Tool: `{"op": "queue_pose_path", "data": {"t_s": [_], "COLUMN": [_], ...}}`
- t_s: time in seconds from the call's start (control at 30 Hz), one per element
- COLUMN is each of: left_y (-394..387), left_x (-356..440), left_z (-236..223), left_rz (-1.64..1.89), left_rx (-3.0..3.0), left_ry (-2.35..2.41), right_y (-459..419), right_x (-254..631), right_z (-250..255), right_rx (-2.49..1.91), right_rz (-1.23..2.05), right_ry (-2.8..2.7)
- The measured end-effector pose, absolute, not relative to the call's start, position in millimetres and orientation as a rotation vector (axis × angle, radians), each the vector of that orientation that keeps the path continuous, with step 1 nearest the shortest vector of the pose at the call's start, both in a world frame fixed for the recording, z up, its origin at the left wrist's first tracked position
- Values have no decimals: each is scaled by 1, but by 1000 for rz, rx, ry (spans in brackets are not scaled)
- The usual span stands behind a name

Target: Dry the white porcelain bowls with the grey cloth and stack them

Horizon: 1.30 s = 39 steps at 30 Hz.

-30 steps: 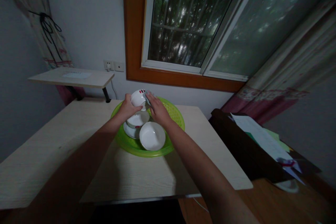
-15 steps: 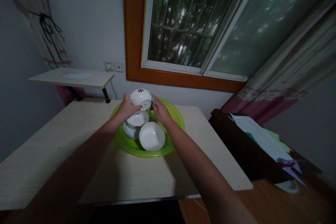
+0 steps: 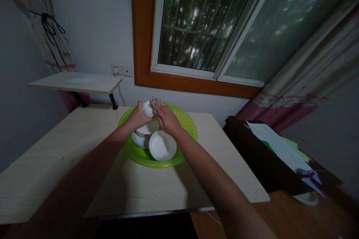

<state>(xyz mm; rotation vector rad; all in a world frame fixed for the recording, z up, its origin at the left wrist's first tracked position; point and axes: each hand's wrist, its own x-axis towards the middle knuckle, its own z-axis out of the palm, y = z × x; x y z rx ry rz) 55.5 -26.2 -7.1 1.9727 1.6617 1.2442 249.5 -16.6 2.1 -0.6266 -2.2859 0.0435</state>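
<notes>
My left hand (image 3: 138,117) grips a small white bowl (image 3: 147,109) by its left side, held above the other dishes. A pale blue-grey cloth (image 3: 157,100) is under the fingers of my right hand (image 3: 167,119), pressed against the bowl's right side. Beneath the hands is a round green plastic basket (image 3: 157,164). In it, one white bowl (image 3: 162,146) lies tilted with its inside showing. To its left another white bowl (image 3: 146,130), partly hidden by my hands, rests over a white plate or shallow dish (image 3: 139,141).
The basket stands on a pale wooden table (image 3: 151,190) against the wall. A small raised shelf (image 3: 98,86) is at the back left, below a wall socket (image 3: 116,69). To the right, papers (image 3: 275,145) lie on a dark piece of furniture (image 3: 244,149). A window (image 3: 207,22) is behind.
The held bowl has turned, so its base and red-black print no longer show. My right hand has moved left and over it with the cloth. The basket stays put.
</notes>
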Motion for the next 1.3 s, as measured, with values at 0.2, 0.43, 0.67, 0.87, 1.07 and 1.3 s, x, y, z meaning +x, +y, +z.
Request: {"op": "queue_pose_path", "data": {"t_s": [0.2,0.43,0.67,0.87,1.07,1.3], "left_y": [-26,-31,-34,-34,-30,-32], "left_x": [57,58,58,58,56,59], "left_z": [-9,-5,0,-1,-5,-2], "left_rz": [1234,1244,1250,1215,1195,1238], "left_rx": [2108,2055,1999,2001,2027,2021], "left_ry": [1615,1675,1726,1731,1683,1708], "right_y": [-23,-10,2,-6,-28,-20], "right_x": [245,252,257,258,248,248], "right_z": [9,2,-11,-5,11,8], "right_rx": [-655,-903,-968,-859,-651,-744], "right_rz": [-7,258,565,393,127,183], "right_ry": [-2312,-2020,-1888,-2028,-2263,-2158]}}
